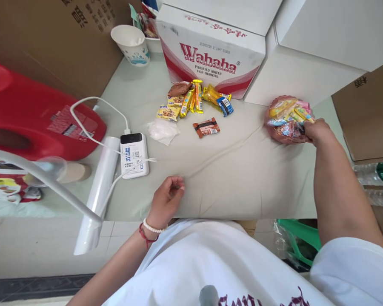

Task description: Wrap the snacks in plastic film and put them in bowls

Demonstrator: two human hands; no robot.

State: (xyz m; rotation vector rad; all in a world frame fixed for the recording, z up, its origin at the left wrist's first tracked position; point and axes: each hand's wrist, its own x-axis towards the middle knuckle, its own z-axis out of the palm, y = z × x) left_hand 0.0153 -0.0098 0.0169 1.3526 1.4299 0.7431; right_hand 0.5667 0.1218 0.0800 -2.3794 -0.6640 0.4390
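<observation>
At the desk's [230,182] right, the right hand [318,131] meets the rim of a translucent pink bowl [272,132] of wrapped snacks [284,109]; whether its grip has closed on anything, I cannot tell. The left hand [166,199], loosely half-curled, rests empty at the near edge

Landmark: water carton [210,51], standing at back of table [230,182]. Snack packets [196,97] clustered directly before carton; lone packet [206,127] slightly farther before it. Paper cup [136,55] left of carton. Before carton and to its left: tissue-like wad [163,131], then power bank [135,149], then film roll [97,187]; jug [35,106] farthest left of carton. Right of carton and before it: bowl [270,127], more packets [284,109] in it, right hand [319,129] at bowl's right side. Left hand [166,197] well before carton.
</observation>
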